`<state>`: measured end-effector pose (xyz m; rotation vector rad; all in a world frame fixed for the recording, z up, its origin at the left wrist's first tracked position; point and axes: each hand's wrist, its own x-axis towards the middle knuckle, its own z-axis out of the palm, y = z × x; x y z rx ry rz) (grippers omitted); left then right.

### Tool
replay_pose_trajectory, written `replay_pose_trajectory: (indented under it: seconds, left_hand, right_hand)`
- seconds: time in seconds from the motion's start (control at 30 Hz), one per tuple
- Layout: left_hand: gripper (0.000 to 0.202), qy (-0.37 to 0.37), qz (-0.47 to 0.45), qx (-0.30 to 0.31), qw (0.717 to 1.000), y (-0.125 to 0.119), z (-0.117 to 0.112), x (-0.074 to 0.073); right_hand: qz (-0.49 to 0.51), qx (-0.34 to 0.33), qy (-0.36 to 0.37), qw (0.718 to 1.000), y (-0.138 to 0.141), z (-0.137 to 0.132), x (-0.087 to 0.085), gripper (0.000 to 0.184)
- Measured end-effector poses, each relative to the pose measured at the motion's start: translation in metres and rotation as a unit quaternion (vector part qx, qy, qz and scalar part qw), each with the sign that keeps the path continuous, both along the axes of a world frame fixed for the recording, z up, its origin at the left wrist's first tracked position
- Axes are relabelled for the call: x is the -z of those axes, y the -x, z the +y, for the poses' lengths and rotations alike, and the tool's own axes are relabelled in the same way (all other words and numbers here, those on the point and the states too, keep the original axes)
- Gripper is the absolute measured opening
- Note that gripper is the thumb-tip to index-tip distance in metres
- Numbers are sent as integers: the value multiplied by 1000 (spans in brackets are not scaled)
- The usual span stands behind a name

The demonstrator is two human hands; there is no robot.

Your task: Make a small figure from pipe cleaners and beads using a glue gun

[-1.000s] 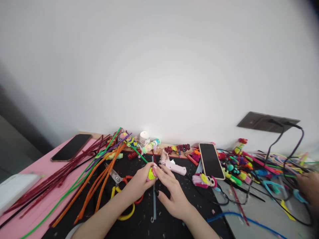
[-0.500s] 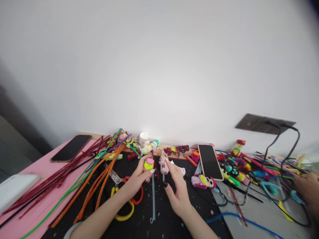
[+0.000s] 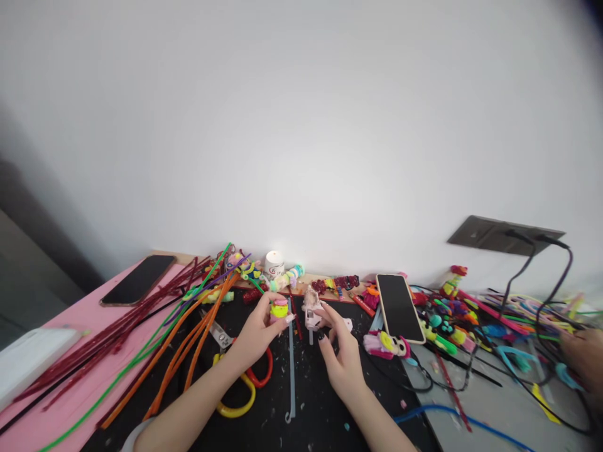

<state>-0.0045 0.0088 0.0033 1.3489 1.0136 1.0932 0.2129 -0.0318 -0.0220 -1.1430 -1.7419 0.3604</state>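
Between the thumb and fingers of my left hand is a small fuzzy piece, yellow with pink on top; its lower part is hidden by the hand. My right hand is beside a pale pink hot glue gun, fingers apart, fingertips at or just over its body; contact is hard to tell. A glue stick end pokes out of the gun's near side. A long translucent glue stick lies between my hands on the black mat. Scissors with yellow handles and a red-handled pair lie beneath my left forearm.
Orange pipe cleaners and dark red ones spread at left near a dark phone. A white-edged phone and a fuzzy doll lie right. Cables run to a wall socket. Another person's hand is at far right.
My right hand has drawn back slightly from the glue gun and its fingers have bent. My left hand has tilted the yellow and pink piece a little. The view has shifted slightly.
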Motion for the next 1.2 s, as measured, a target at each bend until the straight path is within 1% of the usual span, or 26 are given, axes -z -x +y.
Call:
replay_pose_trajectory:
  seconds: [0.1, 0.23, 0.4, 0.53, 0.67, 0.77, 0.83, 0.9, 0.97, 1.2]
  left_hand:
    - [39, -19, 27, -12, 999, 1, 1, 3]
    - [34, -48, 50, -32, 997, 2, 2, 4]
    - [44, -65, 74, -57, 994, 4, 3, 4]
    - [36, -61, 92, -46, 993, 4, 4, 4]
    - [36, -44, 81, -34, 995, 3, 3, 3]
    - [39, -28, 63, -29, 997, 2, 2, 2]
    - [46, -21, 53, -32, 998, 2, 2, 1]
    - [54, -17, 52, -31, 998, 2, 1, -1]
    - [57, -17, 58, -22, 998, 2, 0, -3]
    - [38, -21, 78, 7, 997, 3, -2, -3]
  right_hand:
    - [14, 6, 11, 1000, 2, 0, 0, 51]
    - [32, -3, 14, 999, 2, 0, -1, 45]
    - [37, 5, 25, 999, 1, 1, -3, 37]
    - [40, 5, 27, 999, 2, 1, -4, 36]
    - [41, 3, 30, 999, 2, 1, -5, 35]
    - [43, 2, 30, 999, 2, 2, -6, 34]
    - [43, 2, 29, 999, 3, 2, -6, 33]
    - [43, -2, 28, 999, 3, 2, -7, 32]
    - [42, -6, 29, 999, 2, 2, -7, 31]
    - [48, -17, 33, 998, 3, 2, -6, 29]
